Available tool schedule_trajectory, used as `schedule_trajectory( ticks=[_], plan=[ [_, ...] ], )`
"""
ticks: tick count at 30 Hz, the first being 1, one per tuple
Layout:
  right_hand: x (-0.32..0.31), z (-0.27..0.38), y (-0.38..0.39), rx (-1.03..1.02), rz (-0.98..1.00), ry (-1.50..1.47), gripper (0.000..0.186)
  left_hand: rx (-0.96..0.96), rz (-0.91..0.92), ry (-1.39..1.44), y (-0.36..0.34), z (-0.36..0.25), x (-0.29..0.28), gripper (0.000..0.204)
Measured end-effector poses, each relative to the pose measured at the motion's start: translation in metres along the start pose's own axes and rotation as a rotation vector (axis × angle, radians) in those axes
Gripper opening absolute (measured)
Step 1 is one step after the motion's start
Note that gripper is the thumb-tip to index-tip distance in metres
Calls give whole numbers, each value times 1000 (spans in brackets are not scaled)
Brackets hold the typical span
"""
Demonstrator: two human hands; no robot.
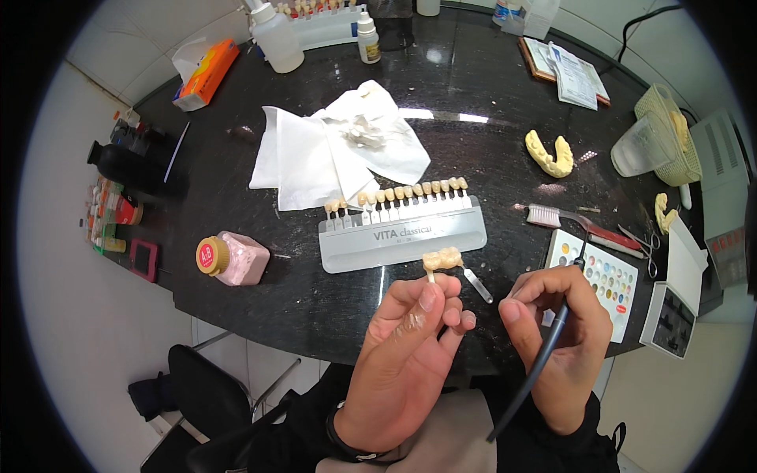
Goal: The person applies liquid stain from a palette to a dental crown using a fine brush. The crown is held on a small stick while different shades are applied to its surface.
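My left hand (406,355) is raised over the near edge of the table. Its thumb and fingers pinch a thin pale stick topped by a tooth-coloured dental bridge (443,258) of several joined teeth. A slim shade tab (478,285) slants down from the bridge's right end; I cannot tell whether they touch. My right hand (564,339) is closed, with a dark slim-handled brush (544,351) lying across its fingers, tip pointing away from me. Behind the bridge, a grey shade guide (402,235) carries a row of tooth-shaped tabs.
A pink jar (233,258) stands left of the guide, white tissues (339,146) behind it. At right lie a yellowish dental cast (550,154), a toothbrush-like brush (544,215), scissors (648,246) and a colour-dotted palette (611,276). A tissue box (206,75) and bottle (276,39) stand farther back.
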State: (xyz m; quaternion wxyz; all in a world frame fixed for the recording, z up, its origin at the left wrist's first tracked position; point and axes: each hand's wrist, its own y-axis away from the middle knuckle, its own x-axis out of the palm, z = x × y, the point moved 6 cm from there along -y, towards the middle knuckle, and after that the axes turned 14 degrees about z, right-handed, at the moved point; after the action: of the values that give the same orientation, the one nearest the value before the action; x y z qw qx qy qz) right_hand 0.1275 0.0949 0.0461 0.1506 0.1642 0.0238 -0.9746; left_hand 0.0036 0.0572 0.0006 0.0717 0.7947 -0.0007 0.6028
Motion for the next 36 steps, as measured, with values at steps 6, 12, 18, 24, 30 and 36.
schedule_trajectory(
  ticks=[6,12,18,24,30,36],
  plan=[
    [-5,1,7,-160,-23,-118,17,-111,37,56,-2,19,8,9],
    [-6,-1,9,-188,-51,-132,18,-141,11,-10,-2,28,12,14],
    [-13,-4,10,-184,-75,-122,18,-177,18,-34,-4,35,9,18],
    [-25,-2,15,-285,-171,8,20,-210,5,-49,-7,42,17,13],
    [-30,9,19,-417,-201,131,23,-285,-20,64,-9,54,25,11],
    [-29,7,17,-526,-270,276,23,-281,-45,65,-11,57,24,12]
  ],
)
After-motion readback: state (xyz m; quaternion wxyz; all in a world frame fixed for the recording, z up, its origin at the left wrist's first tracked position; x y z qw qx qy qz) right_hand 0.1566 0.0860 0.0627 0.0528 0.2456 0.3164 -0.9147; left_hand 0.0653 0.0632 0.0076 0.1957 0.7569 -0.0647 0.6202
